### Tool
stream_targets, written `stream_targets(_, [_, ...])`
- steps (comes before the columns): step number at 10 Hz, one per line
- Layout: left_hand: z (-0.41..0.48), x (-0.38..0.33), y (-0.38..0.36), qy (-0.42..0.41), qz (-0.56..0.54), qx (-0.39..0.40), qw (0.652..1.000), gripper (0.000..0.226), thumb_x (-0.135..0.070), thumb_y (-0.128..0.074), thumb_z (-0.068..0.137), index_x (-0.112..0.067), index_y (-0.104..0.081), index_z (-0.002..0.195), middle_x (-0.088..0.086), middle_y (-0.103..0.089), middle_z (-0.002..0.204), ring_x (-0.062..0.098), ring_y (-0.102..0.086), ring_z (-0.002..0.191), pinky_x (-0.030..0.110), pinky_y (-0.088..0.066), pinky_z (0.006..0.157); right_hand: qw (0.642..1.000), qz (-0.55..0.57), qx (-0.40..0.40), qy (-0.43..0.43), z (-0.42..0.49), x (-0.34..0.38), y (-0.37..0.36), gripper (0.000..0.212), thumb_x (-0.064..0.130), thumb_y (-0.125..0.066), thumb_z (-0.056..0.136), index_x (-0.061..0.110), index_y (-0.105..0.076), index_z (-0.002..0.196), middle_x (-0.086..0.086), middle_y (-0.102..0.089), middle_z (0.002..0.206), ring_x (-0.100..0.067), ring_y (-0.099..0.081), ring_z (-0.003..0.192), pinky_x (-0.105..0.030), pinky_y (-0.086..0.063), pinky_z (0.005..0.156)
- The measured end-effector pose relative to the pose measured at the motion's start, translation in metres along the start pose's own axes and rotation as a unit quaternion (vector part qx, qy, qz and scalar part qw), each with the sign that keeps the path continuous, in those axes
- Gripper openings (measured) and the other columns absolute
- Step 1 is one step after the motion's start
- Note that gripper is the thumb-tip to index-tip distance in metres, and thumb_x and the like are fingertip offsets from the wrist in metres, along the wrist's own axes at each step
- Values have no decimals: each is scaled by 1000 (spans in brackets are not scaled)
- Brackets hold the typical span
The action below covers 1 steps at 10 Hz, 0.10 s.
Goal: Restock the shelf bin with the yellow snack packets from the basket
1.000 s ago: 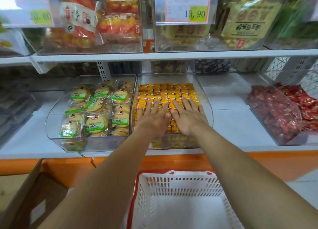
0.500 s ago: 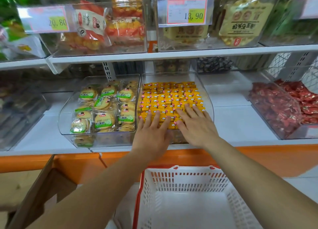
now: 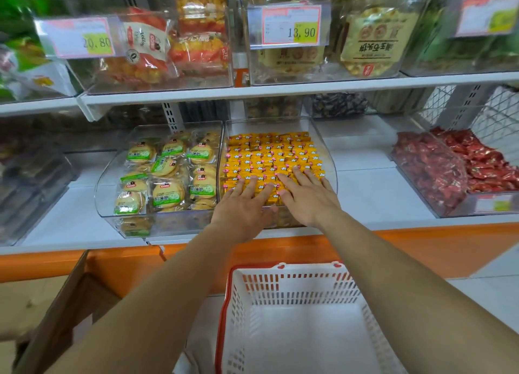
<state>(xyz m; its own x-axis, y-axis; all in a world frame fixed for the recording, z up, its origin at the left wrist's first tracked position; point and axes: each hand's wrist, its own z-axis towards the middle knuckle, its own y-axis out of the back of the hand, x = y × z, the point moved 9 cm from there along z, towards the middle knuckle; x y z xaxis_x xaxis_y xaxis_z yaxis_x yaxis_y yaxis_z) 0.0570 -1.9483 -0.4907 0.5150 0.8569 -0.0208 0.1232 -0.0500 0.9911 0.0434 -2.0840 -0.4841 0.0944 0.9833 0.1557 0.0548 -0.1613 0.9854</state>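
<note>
Head view: at the far left a brown cardboard box (image 3: 56, 317) stands open on the floor below the orange shelf edge. Above it on the white shelf, a clear bin of green-labelled biscuits (image 3: 165, 174) sits touching the left side of the shelf bin (image 3: 328, 160). The left hand (image 3: 244, 205) lies palm down on the front rows of the yellow snack packets (image 3: 269, 154), fingers straight and spread and grasping nothing. The packets fill the shelf bin in tidy rows from back wall to front lip, which is probably why the hands are flat: pressing evens the top layer and keeps the front packets from sliding over the low lip. The right hand (image 3: 306, 196) rests just beside the left in the same way, released and empty, with its fingers reaching a little further back over the rows. Below and between the forearms stands the white basket (image 3: 295, 286) with its red rim, placed close under the bin for a short reach (no yellow packet shows in it). By that, the restocking looks all but done, with only this levelling in hand. At the far right, well apart, another clear bin holds red packets (image 3: 449, 171).
</note>
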Motion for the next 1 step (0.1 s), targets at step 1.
stream_targets(1, [-5,-6,26,16,-30,45,998,68,-60,-35,103,-37,-9,161,3,-3,171,30,-3,157,56,-21,123,1000,-9,-3,4,-9,10,26,54,54,-33,102,41,-24,154,-1,-17,165,-28,-16,151,-53,-22,119])
